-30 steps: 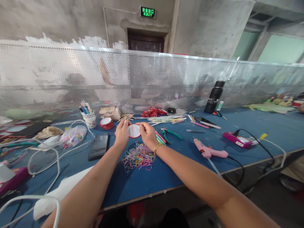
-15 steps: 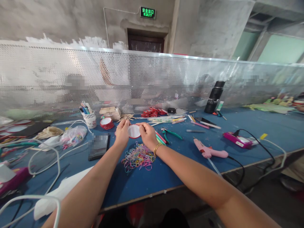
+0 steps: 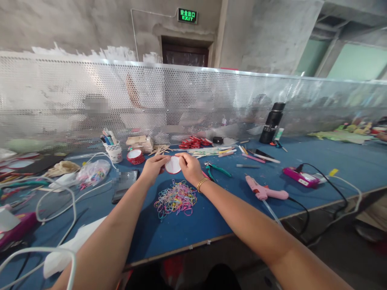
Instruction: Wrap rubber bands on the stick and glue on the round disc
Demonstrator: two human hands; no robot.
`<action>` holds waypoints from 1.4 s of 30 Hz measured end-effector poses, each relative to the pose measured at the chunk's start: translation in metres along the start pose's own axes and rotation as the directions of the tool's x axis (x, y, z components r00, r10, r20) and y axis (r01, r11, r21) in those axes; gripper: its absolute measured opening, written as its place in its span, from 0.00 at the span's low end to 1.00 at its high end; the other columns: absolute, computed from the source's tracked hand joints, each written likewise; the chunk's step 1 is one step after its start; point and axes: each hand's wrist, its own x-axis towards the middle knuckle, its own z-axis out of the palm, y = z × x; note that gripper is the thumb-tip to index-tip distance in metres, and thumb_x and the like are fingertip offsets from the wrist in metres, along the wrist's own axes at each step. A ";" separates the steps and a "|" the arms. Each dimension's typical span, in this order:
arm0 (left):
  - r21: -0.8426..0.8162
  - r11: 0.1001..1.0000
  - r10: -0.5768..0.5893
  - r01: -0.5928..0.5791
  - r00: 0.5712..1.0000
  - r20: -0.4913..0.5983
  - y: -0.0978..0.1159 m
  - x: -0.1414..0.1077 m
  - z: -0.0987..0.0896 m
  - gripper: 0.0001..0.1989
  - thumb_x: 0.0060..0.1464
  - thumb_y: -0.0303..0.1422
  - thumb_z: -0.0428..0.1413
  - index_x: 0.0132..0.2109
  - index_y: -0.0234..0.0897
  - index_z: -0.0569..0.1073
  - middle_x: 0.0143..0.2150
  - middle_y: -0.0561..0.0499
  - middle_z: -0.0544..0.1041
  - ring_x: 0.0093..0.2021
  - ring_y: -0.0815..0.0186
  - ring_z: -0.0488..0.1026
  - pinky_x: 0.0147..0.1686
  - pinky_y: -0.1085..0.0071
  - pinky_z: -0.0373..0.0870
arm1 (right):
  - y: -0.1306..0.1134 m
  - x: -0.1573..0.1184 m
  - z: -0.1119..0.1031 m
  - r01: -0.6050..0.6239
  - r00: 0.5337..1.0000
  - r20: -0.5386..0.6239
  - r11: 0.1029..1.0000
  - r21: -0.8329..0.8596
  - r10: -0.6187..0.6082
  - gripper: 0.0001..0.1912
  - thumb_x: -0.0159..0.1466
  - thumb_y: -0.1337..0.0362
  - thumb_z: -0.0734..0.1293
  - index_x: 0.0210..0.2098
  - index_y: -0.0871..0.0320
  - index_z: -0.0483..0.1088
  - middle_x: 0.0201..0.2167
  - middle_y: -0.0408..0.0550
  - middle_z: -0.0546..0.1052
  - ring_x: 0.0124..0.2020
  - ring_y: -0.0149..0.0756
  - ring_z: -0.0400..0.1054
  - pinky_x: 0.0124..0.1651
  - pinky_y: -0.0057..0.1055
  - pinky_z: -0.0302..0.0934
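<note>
Both hands hold a small round white disc with a red rim [image 3: 173, 165] above the table. My left hand [image 3: 153, 168] is closed at its left edge, thumb and fingers pinching the rim. From the right, my right hand [image 3: 191, 168] pinches the upper right part of the rim; a gold bracelet is on that wrist. Just below the disc lies a loose pile of coloured rubber bands [image 3: 175, 200]. Beyond my left hand stands a stack of similar red-rimmed discs [image 3: 135, 156]. Whether a band is on the held disc, I cannot tell.
A pink glue gun [image 3: 266, 191] lies at right, near a purple power strip [image 3: 300, 177]. Green-handled pliers [image 3: 218, 170] are beyond my right wrist. A dark phone [image 3: 124, 185] and white cables are at left. Behind stand a pen cup [image 3: 113, 152], a black bottle [image 3: 272, 123] and a perforated screen.
The disc has shifted slightly right and up and has tilted. My left fingers have changed their hold on its edge. A thin line across the disc earlier is now hardly visible.
</note>
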 end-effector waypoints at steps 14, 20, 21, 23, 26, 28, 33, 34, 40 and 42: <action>-0.151 0.981 -0.134 0.121 0.988 -0.079 0.004 -0.003 0.008 0.09 0.35 0.31 0.62 0.28 0.31 0.76 0.18 0.56 0.68 0.16 0.77 0.62 0.15 0.81 0.57 | 0.006 -0.002 0.004 0.076 0.997 0.003 0.978 -0.194 -0.077 0.15 0.66 0.67 0.57 0.45 0.56 0.73 0.42 0.46 0.79 0.43 0.34 0.73 0.49 0.29 0.63; -0.169 0.977 -0.151 0.130 0.981 -0.120 0.004 -0.003 0.012 0.09 0.35 0.28 0.60 0.29 0.30 0.77 0.19 0.55 0.69 0.16 0.78 0.62 0.15 0.82 0.58 | 0.006 -0.002 0.005 0.063 0.998 0.005 0.979 -0.192 -0.063 0.15 0.66 0.67 0.57 0.45 0.56 0.74 0.42 0.46 0.79 0.44 0.35 0.73 0.50 0.29 0.62; -0.173 0.976 -0.154 0.131 0.980 -0.128 0.004 -0.003 0.012 0.09 0.35 0.28 0.60 0.30 0.30 0.77 0.19 0.55 0.69 0.16 0.77 0.62 0.14 0.82 0.58 | 0.006 -0.002 0.005 0.060 0.998 0.003 0.980 -0.191 -0.060 0.15 0.66 0.67 0.57 0.45 0.56 0.73 0.42 0.46 0.79 0.44 0.35 0.73 0.50 0.29 0.62; -0.188 0.974 -0.152 0.127 0.980 -0.129 0.004 -0.003 0.012 0.09 0.35 0.27 0.60 0.29 0.29 0.77 0.20 0.54 0.69 0.16 0.78 0.62 0.14 0.82 0.57 | 0.006 -0.002 0.005 0.054 0.998 0.000 0.980 -0.191 -0.055 0.15 0.66 0.68 0.57 0.45 0.56 0.73 0.42 0.47 0.79 0.45 0.35 0.73 0.51 0.29 0.62; -0.234 0.965 -0.141 0.117 0.986 -0.087 0.004 -0.003 0.012 0.07 0.37 0.27 0.61 0.29 0.30 0.77 0.20 0.55 0.69 0.16 0.78 0.62 0.14 0.83 0.56 | 0.005 -0.001 0.004 0.048 0.998 -0.017 0.983 -0.179 -0.052 0.15 0.66 0.68 0.57 0.44 0.56 0.73 0.43 0.46 0.79 0.44 0.35 0.73 0.50 0.29 0.63; -0.274 0.955 -0.131 0.115 0.991 -0.040 0.003 -0.002 0.012 0.07 0.39 0.28 0.61 0.30 0.31 0.76 0.21 0.55 0.69 0.17 0.79 0.61 0.13 0.83 0.55 | 0.005 0.000 0.004 0.046 0.998 -0.034 0.986 -0.162 -0.053 0.15 0.66 0.68 0.57 0.44 0.56 0.73 0.42 0.46 0.79 0.44 0.35 0.73 0.49 0.29 0.63; -0.375 0.925 -0.071 0.066 0.998 0.002 -0.002 -0.004 0.016 0.12 0.40 0.35 0.65 0.30 0.33 0.72 0.21 0.56 0.69 0.18 0.77 0.63 0.16 0.81 0.57 | 0.002 0.000 0.005 0.026 0.996 -0.077 0.993 -0.112 -0.034 0.14 0.66 0.68 0.58 0.43 0.56 0.74 0.41 0.46 0.79 0.43 0.35 0.73 0.48 0.29 0.64; -0.387 0.921 -0.050 0.040 0.999 -0.016 -0.002 -0.005 0.018 0.14 0.40 0.38 0.66 0.30 0.34 0.72 0.21 0.56 0.69 0.18 0.77 0.64 0.17 0.80 0.59 | 0.001 -0.001 0.005 0.021 0.996 -0.083 0.995 -0.100 -0.030 0.14 0.66 0.68 0.58 0.43 0.56 0.74 0.41 0.46 0.80 0.42 0.35 0.73 0.48 0.29 0.64; -0.387 0.916 0.047 -0.107 0.986 -0.163 -0.004 -0.007 0.027 0.17 0.44 0.45 0.63 0.27 0.36 0.69 0.19 0.58 0.66 0.17 0.75 0.63 0.18 0.77 0.59 | -0.014 -0.006 0.010 0.016 0.997 -0.075 0.999 -0.050 -0.020 0.14 0.66 0.69 0.58 0.42 0.57 0.74 0.40 0.47 0.80 0.42 0.35 0.73 0.47 0.29 0.64; -0.398 0.911 0.039 -0.112 0.981 -0.189 -0.005 -0.007 0.028 0.17 0.44 0.44 0.63 0.27 0.36 0.69 0.18 0.58 0.66 0.17 0.75 0.62 0.18 0.77 0.58 | -0.017 -0.007 0.011 0.014 0.997 -0.076 0.999 -0.049 -0.017 0.14 0.66 0.69 0.58 0.42 0.57 0.74 0.40 0.48 0.80 0.41 0.35 0.73 0.47 0.29 0.64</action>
